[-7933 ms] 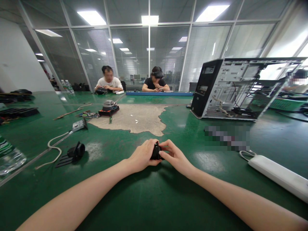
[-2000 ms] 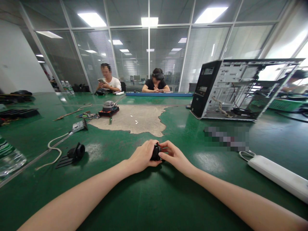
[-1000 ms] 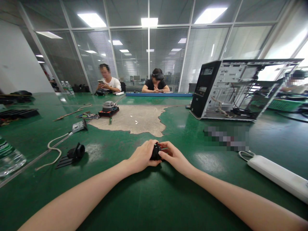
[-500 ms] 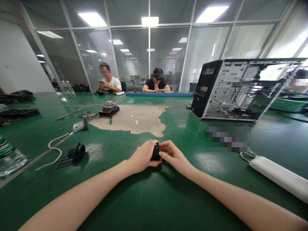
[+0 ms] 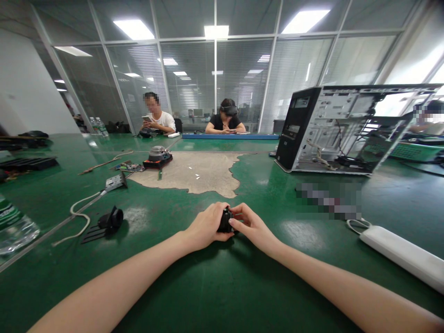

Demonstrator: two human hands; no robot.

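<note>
A small black device (image 5: 225, 221) is held between my two hands just above the green table (image 5: 194, 286); its exact kind is partly hidden by fingers. My left hand (image 5: 207, 224) wraps around its left side, thumb below and fingers over the top. From the right, my right hand (image 5: 250, 225) grips it with the thumb on the near face and curled fingers at the upper edge. To the left lies a black part with a strap and prongs (image 5: 108, 223), apart from both hands.
An open computer case (image 5: 301, 129) stands at the right. A white power strip (image 5: 398, 249) lies nearer. On the left are a metal bracket with a cable (image 5: 116, 181), a CPU cooler (image 5: 158, 156) and a plastic bottle (image 5: 15, 226). Two people (image 5: 225, 122) sit across the table.
Both hands and the black device stay almost in the same place and grip. The whole view has shifted very slightly.
</note>
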